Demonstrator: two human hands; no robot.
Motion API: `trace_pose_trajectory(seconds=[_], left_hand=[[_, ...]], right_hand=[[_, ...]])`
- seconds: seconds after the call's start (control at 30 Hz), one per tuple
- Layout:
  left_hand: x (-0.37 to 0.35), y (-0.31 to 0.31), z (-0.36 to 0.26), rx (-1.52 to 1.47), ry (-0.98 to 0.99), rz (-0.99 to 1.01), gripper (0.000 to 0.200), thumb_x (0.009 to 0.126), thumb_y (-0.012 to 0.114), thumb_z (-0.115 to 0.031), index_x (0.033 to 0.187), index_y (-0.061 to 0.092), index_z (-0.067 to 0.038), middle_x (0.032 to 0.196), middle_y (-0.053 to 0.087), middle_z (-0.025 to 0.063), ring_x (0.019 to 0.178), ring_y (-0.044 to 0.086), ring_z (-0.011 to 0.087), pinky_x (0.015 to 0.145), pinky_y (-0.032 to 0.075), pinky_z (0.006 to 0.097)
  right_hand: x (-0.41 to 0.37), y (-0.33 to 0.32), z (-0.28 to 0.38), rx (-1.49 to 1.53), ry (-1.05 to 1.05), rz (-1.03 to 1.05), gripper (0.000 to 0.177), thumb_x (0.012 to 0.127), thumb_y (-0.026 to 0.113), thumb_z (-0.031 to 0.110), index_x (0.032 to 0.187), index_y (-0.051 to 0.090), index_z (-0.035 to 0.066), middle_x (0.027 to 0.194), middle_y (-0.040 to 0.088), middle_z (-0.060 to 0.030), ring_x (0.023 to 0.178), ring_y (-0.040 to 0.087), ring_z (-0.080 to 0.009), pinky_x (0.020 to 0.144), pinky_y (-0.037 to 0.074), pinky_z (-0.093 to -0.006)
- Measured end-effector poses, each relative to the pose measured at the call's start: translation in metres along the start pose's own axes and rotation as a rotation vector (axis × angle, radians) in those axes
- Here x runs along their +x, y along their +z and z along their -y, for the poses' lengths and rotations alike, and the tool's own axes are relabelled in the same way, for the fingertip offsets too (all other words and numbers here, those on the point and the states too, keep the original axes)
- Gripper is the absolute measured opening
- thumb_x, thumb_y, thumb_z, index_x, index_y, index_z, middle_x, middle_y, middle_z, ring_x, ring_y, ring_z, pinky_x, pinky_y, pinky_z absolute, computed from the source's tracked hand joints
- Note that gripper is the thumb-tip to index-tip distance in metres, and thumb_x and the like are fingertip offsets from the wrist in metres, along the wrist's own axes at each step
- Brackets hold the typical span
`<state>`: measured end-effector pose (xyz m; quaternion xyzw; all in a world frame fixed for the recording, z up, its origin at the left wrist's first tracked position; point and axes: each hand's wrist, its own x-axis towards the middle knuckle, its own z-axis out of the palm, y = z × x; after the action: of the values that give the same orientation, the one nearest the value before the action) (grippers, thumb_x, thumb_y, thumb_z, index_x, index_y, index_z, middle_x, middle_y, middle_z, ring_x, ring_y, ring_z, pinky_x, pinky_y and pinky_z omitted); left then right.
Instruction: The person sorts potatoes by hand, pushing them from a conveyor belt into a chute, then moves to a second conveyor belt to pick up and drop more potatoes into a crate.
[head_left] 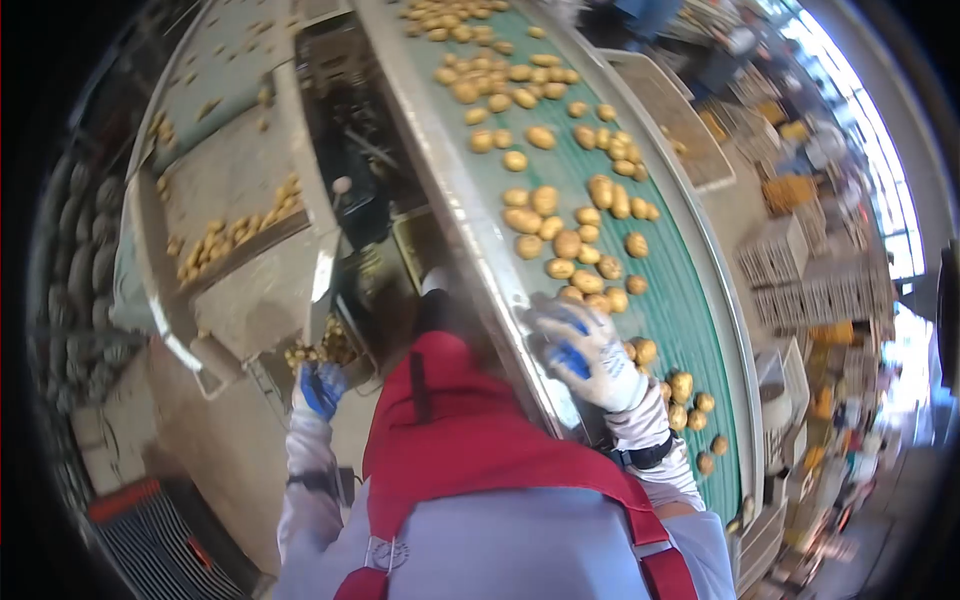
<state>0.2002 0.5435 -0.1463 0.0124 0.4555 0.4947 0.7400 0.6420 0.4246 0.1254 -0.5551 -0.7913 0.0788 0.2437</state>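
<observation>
My left hand (320, 388), in a white glove with blue coating, hangs low beside a crate of small potatoes (335, 345). Its fingers look apart, and I see nothing held in them. Over the near edge of a green conveyor belt (690, 340) reaches my right hand (588, 352), gloved the same way. It is slightly blurred, with the fingers spread and no potato visible in its grasp. Many yellow potatoes (565, 243) lie on the belt just beyond this hand, and several more (682, 388) lie along its far side.
A metal rail (470, 240) edges the belt near my body. At left stands a sorting chute (240, 240) with potatoes along its lip. Stacked crates (775, 250) and people fill the far right. Full sacks (85, 260) are piled at far left.
</observation>
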Motion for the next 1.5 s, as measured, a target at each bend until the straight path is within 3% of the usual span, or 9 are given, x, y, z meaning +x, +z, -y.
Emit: trace_pose_trajectory(seconds=[0.07,0.4,0.67,0.9,0.93,1.03,1.2,1.37,1.5], left_hand=[[-0.006,0.044,-0.007,-0.097,-0.229,0.853,0.056,0.094,0.057,-0.043,0.133,0.044,-0.005,0.123,0.057,0.0141,0.107,0.06,0.0277,0.092,0.051,0.0406],[-0.054,0.43,0.044,1.834,1.302,1.203,0.052,0.083,0.071,-0.023,0.132,0.056,-0.011,0.132,0.055,0.0225,0.125,0.05,0.0373,0.108,0.038,0.0434],[-0.052,0.417,0.081,1.952,1.308,1.72,0.052,0.076,0.072,-0.029,0.124,0.06,-0.014,0.131,0.055,0.0181,0.118,0.053,0.0382,0.105,0.038,0.0547],[0.005,0.458,0.0,1.701,1.349,1.337,0.042,0.074,0.076,-0.012,0.114,0.064,-0.007,0.119,0.063,0.0158,0.11,0.061,0.0354,0.097,0.047,0.0431],[0.013,0.458,-0.006,1.653,1.319,1.307,0.041,0.073,0.076,-0.01,0.113,0.065,-0.006,0.118,0.064,0.0159,0.11,0.061,0.0353,0.097,0.048,0.0426],[0.028,0.454,-0.019,1.608,1.207,1.298,0.04,0.072,0.076,-0.007,0.111,0.066,-0.005,0.116,0.065,0.0158,0.11,0.061,0.0347,0.096,0.048,0.0411],[0.052,0.495,-0.042,1.54,1.173,1.292,0.038,0.073,0.076,-0.005,0.109,0.067,-0.004,0.113,0.066,0.0165,0.108,0.063,0.0341,0.093,0.05,0.0381],[0.058,0.538,-0.027,1.772,1.357,1.43,0.033,0.074,0.07,-0.012,0.107,0.068,-0.008,0.104,0.067,0.0118,0.097,0.064,0.0306,0.087,0.05,0.0399],[0.086,0.534,0.015,2.056,1.492,1.423,0.028,0.084,0.057,-0.015,0.111,0.064,-0.013,0.111,0.063,0.0085,0.097,0.062,0.0276,0.086,0.049,0.0376]], right_hand=[[-0.037,0.009,-0.029,-0.147,0.309,-0.074,0.054,0.076,0.068,0.024,0.129,0.058,0.014,0.134,0.052,-0.0148,0.126,0.045,-0.0387,0.103,0.035,-0.0499],[-0.009,-0.016,-0.054,-0.045,0.238,-0.218,0.046,0.079,0.069,0.02,0.124,0.06,0.013,0.126,0.058,-0.0109,0.119,0.053,-0.0322,0.099,0.04,-0.0462],[0.067,0.018,-0.134,-0.356,0.594,0.072,0.041,0.089,0.056,0.039,0.127,0.059,0.023,0.116,0.057,-0.0186,0.11,0.054,-0.0365,0.094,0.041,-0.0501],[0.065,0.004,-0.181,0.631,0.512,-0.117,0.024,0.088,0.06,0.024,0.105,0.069,0.01,0.097,0.062,-0.0141,0.099,0.058,-0.0299,0.087,0.047,-0.0407],[0.07,-0.034,-0.159,0.889,0.868,-0.118,0.021,0.087,0.063,0.018,0.104,0.07,0.008,0.095,0.066,-0.0117,0.092,0.061,-0.0251,0.084,0.049,-0.038],[0.043,-0.057,-0.204,0.26,0.606,-0.668,0.021,0.087,0.063,0.007,0.107,0.069,0.007,0.1,0.064,-0.0124,0.094,0.063,-0.0268,0.087,0.049,-0.037],[0.045,-0.048,-0.261,-0.346,0.79,-0.153,0.046,0.074,0.069,0.009,0.12,0.063,0.014,0.12,0.052,-0.019,0.115,0.053,-0.0385,0.098,0.046,-0.0422],[0.04,-0.04,-0.286,-0.206,0.826,-0.236,0.054,0.068,0.072,0.013,0.121,0.062,0.018,0.118,0.056,-0.0223,0.116,0.051,-0.0414,0.1,0.044,-0.0442],[0.045,-0.062,-0.253,0.733,1.058,-0.665,0.023,0.089,0.065,0.017,0.109,0.067,0.004,0.091,0.064,-0.0016,0.079,0.06,-0.0139,0.072,0.049,-0.0262]])
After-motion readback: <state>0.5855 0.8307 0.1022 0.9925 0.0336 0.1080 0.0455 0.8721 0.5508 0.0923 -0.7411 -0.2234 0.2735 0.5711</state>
